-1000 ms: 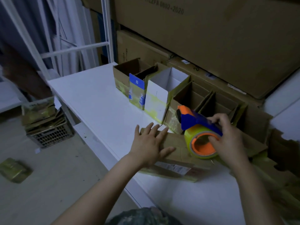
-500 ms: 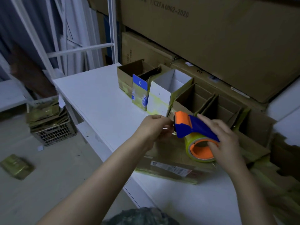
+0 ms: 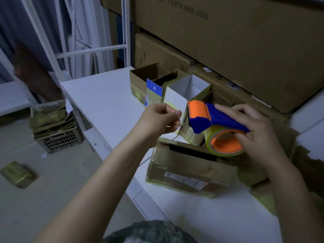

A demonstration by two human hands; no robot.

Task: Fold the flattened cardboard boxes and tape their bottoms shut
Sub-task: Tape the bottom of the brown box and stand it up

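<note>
Brown cardboard box (image 3: 191, 170) low on the white counter (image 3: 105, 95), its seam waiting for tape.
The box lies just in front of the person, and its upturned flaps meet along a dark slit that looks unsealed. The right grip (image 3: 259, 137) grasps the blue-and-orange tape dispenser (image 3: 219, 120) with its yellowish roll, held above the box's far edge and clear of it. The left grip (image 3: 161, 118) hangs beside the dispenser's orange mouth, thumb against curled forefinger as in a pinch; I cannot tell whether a tape end lies between them. The step looks like drawing out the free end. Next that end must be stuck down at one end of the slit and the dispenser run along it with the flaps pressed flat. A row of open-topped small boxes (image 3: 175, 88) stands behind.
</note>
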